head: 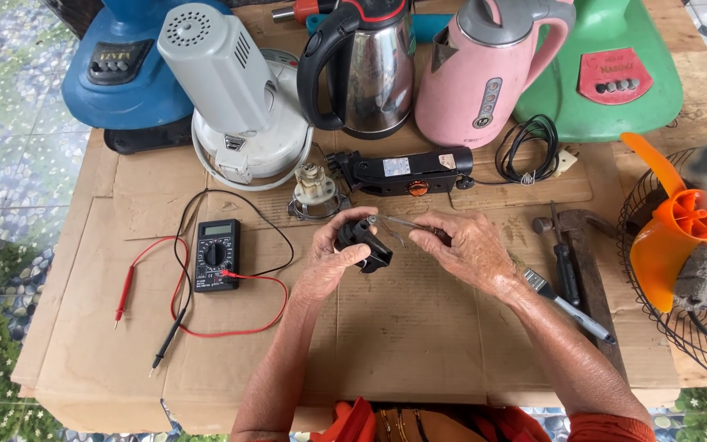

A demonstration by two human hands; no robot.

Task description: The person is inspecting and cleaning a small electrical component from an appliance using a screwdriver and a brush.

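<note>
Left hand (333, 255) grips a small black part (363, 243) — glossy, angular; right hand (466, 245) pinches tweezers (398, 221).

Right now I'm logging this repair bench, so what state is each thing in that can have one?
Left hand: closed around a small black part.
Right hand: pinching a thin metal tool against the part.
Multimeter: flat, red and black leads plugged in, probes lying loose.
Steel kettle: upright, lid shut.
Pink kettle: upright, lid shut.
Orange fan blade: bare, front guard off.
Black cord: coiled.
</note>
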